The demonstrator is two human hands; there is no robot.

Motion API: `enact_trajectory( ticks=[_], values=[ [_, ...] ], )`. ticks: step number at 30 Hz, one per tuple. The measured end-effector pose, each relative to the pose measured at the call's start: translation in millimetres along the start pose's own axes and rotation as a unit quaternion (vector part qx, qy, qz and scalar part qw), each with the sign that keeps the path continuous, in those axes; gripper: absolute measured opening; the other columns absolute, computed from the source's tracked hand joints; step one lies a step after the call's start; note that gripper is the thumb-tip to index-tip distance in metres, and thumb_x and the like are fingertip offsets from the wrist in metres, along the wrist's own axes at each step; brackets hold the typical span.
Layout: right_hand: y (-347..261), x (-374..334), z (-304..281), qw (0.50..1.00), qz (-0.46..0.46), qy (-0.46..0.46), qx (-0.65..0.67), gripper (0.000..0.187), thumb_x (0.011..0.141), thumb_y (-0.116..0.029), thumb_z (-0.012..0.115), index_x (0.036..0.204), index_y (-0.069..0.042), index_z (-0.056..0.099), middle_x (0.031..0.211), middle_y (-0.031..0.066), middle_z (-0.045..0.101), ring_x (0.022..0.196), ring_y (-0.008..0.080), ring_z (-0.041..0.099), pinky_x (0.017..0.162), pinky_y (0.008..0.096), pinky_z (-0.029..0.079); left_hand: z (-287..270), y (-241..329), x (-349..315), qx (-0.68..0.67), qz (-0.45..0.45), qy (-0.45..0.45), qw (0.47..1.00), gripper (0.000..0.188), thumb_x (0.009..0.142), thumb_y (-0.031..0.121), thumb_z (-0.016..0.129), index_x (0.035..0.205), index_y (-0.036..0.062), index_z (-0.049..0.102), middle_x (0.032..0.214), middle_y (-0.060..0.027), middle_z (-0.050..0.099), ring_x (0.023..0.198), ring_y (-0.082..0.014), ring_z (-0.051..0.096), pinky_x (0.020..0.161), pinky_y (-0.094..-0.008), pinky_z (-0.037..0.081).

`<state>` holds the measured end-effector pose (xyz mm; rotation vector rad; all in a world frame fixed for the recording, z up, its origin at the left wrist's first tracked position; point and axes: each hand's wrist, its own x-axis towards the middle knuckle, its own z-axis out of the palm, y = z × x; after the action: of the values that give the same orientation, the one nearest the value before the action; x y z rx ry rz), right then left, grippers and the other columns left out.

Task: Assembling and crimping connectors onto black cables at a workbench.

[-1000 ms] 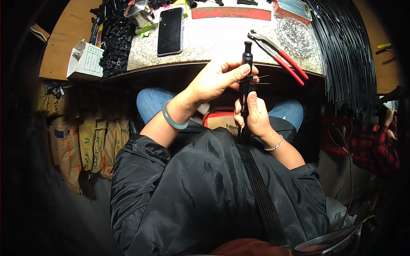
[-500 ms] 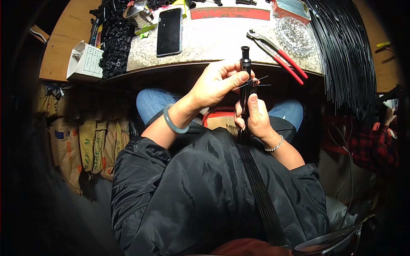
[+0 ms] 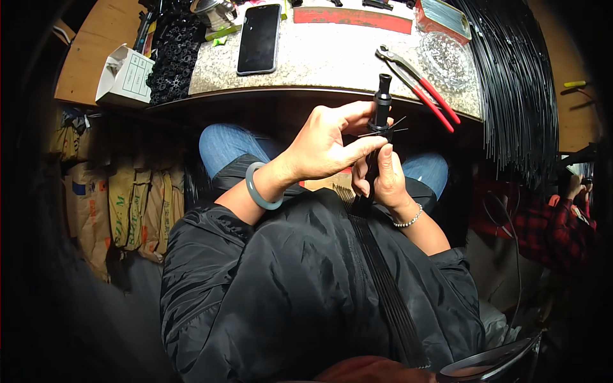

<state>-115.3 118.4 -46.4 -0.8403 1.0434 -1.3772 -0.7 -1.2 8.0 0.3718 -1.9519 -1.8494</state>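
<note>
Over my lap I hold an umbrella frame, a bundle of long thin black ribs running down across my black jacket. A black plastic tube with a flared top, like an umbrella runner, stands upright at the bundle's upper end. My left hand is closed on it, fingers behind the tube and thumb across the front just below its collar. Fine wire ends stick out there on both sides. Lower down, my right hand is wrapped round the ribs, thumb pointing up, its tip close to my left thumb.
Across the bench ahead lie red-handled pliers, a phone, a red strip, a clear dish and heaped black parts. Long black ribs hang over the right edge. Sacks stand left; another person's checked sleeve shows right.
The tube has shifted slightly right. My left thumb has slid from the tube down to just below its collar, near my right thumb. My right hand keeps its grip; the whole view has moved a little.
</note>
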Motion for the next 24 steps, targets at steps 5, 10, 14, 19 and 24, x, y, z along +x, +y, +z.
enact_trajectory(
  ticks=[5,10,14,19,24],
  values=[
    [-0.2,-1.8,0.8,0.999,-0.003,-0.024,0.030,0.064,0.091,-0.060,0.022,0.071,-0.004,0.045,0.044,0.0049,0.040,0.034,0.0131,0.039,0.036,0.0244,0.034,0.5,4.7,-1.3,-0.030,-0.001,0.003,1.000,0.040,0.083,-0.004,0.059,0.121,-0.0069,0.049,0.112,-0.0179,0.060,0.100,-0.0177,0.060,0.088,-0.0295,0.048],
    [2.1,-0.5,-4.7,0.999,-0.013,-0.047,0.021,0.063,0.091,-0.060,0.022,0.071,-0.004,0.044,0.044,0.0052,0.040,0.034,0.0135,0.038,0.036,0.0247,0.034,-1.9,5.7,0.8,-0.147,-0.036,0.018,0.988,0.035,0.079,-0.002,0.064,0.113,-0.0053,0.058,0.088,-0.0083,0.067,0.076,-0.0085,0.062,0.069,-0.0223,0.052],
    [0.4,-0.2,-6.5,0.998,-0.027,-0.056,0.003,0.063,0.093,-0.058,0.019,0.071,-0.004,0.043,0.044,0.0058,0.041,0.034,0.0145,0.038,0.038,0.0254,0.034,-4.9,0.2,4.5,-0.126,0.030,0.012,0.991,0.030,0.079,-0.006,0.063,0.109,-0.0067,0.059,0.093,-0.0135,0.066,0.079,-0.0141,0.064,0.069,-0.0265,0.055],
    [-6.1,-34.0,-10.5,0.991,-0.024,-0.124,-0.047,0.060,0.093,-0.052,0.033,0.103,0.005,0.049,0.069,0.0075,0.056,0.054,0.0135,0.053,0.052,0.0260,0.044,12.0,31.4,-31.3,-0.138,0.013,-0.065,0.988,0.023,0.082,-0.005,0.057,0.105,-0.0108,0.059,0.085,-0.0153,0.066,0.070,-0.0221,0.067,0.061,-0.0286,0.055],
    [9.8,-39.6,-9.7,0.993,-0.012,-0.114,0.028,0.059,0.089,-0.057,0.036,0.086,0.000,0.050,0.076,0.0104,0.059,0.059,0.0160,0.059,0.054,0.0267,0.047,27.8,13.8,-36.4,-0.134,0.081,0.009,0.988,0.025,0.080,0.003,0.064,0.102,-0.0078,0.061,0.081,-0.0124,0.067,0.062,-0.0155,0.064,0.059,-0.0262,0.052]
  ],
)
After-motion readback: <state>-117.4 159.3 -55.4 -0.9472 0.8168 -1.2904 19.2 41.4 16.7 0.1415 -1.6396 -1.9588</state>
